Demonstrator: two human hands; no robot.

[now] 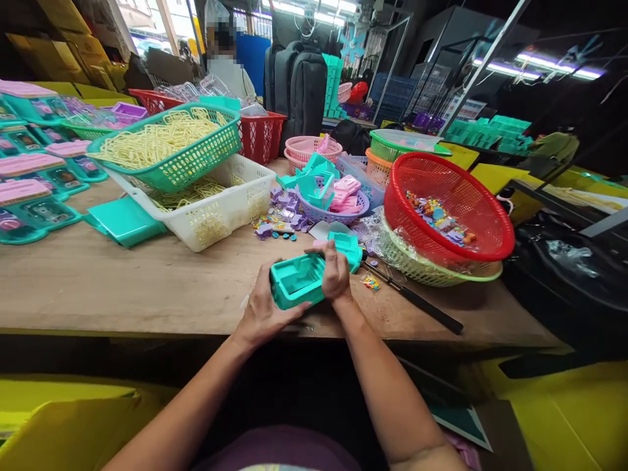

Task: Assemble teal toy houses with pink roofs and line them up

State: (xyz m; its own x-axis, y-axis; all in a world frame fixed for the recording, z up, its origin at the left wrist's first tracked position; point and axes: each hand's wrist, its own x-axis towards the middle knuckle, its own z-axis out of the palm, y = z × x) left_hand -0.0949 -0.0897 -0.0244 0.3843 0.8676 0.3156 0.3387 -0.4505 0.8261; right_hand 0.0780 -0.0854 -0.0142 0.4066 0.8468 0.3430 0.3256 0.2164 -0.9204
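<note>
Turquoise plastic box (pixel 297 302), open side up, held between 2 bare hands close to the table's front edge; whether its underside touches the table (pixel 206 288) cannot be told. Left hand (pixel 260 304) grips the left end, thumb along the near wall. Right hand (pixel 336 271) closed about the right end, fingers raised at the far corner.

Just beyond the right hand: another turquoise piece (pixel 349 247). Right of it, a black-handled tool (pixel 432 309) lies slantwise, handle toward the table edge. Small clear packet (pixel 370 282) of coloured bits beside its shaft.

Farther right, red basket (pixel 490 203), tilted, holding mixed small parts, resting on a pale green basket (pixel 441 276). Beyond the hands, purple basket (pixel 362 208) with pink and turquoise pieces; loose purple parts (pixel 289 208) to its left.

Left side: white basket (pixel 210 227) bearing a tilted green basket (pixel 191 171) heaped with pale yellow strips (pixel 167 134). Flat turquoise panels (pixel 125 219) alongside. Far left, rows of pink-topped turquoise units (pixel 29 190).

Background: 1 person (pixel 230 75) in a light top, behind the baskets.
</note>
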